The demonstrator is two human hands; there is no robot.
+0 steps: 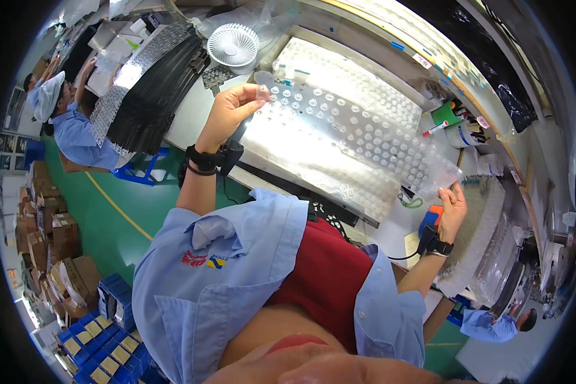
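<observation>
Stretched between my hands is a clear plastic sheet (358,125) with rows of small round domes. My left hand (230,115) pinches its far left corner between thumb and fingers. The near right corner sits in the closed fingers of my right hand (452,214). Under the sheet lies a bright, shiny flat panel (281,150), partly hidden by it. Just beyond, a stack of similar clear dotted sheets (345,73) rests on the bench. Both my wrists wear dark bands.
A white round fan (233,45) stands at the back left. A green container (446,114), a white tub (461,136) and an orange-blue tool (431,219) are on the right. Black strips (150,102) are piled left. A co-worker (80,128) sits at the left; another (493,325) is lower right.
</observation>
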